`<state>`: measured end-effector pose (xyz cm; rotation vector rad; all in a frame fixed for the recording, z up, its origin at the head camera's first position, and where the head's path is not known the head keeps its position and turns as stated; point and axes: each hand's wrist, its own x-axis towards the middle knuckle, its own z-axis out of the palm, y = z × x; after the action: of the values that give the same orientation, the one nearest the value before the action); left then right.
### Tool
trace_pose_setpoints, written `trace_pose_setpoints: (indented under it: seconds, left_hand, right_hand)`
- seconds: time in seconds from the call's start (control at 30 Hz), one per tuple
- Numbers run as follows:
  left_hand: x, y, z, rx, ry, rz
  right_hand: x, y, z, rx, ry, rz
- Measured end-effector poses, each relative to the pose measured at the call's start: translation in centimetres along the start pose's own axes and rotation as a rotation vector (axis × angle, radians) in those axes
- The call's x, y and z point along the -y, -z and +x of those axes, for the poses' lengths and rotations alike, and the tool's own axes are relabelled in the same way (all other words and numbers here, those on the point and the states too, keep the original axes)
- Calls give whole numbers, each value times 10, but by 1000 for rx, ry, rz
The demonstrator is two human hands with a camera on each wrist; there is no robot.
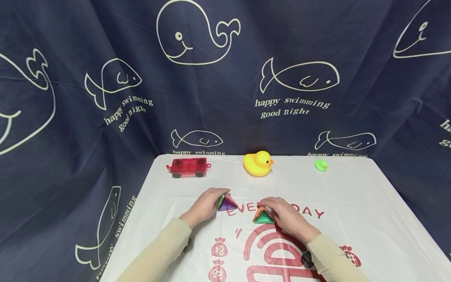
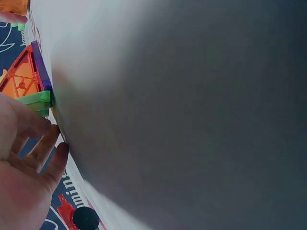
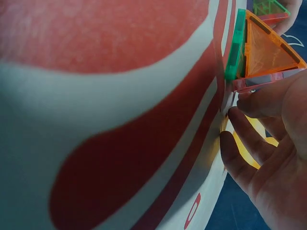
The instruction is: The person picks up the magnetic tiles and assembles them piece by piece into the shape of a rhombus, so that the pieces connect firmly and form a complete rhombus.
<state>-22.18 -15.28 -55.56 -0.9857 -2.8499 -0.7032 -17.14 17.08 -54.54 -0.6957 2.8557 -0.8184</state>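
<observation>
A small pyramid of magnetic tiles [image 1: 227, 203], with purple, green and pinkish-red faces, stands on the white table. My left hand [image 1: 207, 203] grips it from the left side; in the left wrist view its green and orange tiles [image 2: 24, 79] show above the fingers [image 2: 48, 143]. To the right and slightly nearer stands a second tile pyramid [image 1: 263, 216] with green, orange and pink faces. My right hand [image 1: 289, 219] holds that one from its right side, the lower fingers [image 3: 242, 158] reaching down to the tabletop.
Along the back of the white table [image 1: 169, 235] stand a red toy wagon [image 1: 189, 167] with black wheels, a yellow rubber duck [image 1: 258, 163] and a small green duck [image 1: 321, 165]. A dark blue printed curtain [image 1: 243, 117] hangs behind and around the table.
</observation>
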Motion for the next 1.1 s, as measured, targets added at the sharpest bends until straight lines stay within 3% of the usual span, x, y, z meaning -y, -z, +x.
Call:
trace_pose_setpoints:
  seconds: [0.17, 0.4, 0.7, 1.1]
  left_hand:
    - [1, -3, 0, -5, -14, 9]
    - [3, -5, -4, -19, 16, 22]
    - [1, -5, -9, -34, 68, 17]
    - [-6, -4, -19, -63, 74, 39]
  right_hand:
    - [0, 0, 0, 0, 2, -26]
    - [-1, 0, -2, -30, -32, -62]
    - [-8, 5, -17, -119, -83, -111]
    - [-9, 10, -37, -119, -169, -109]
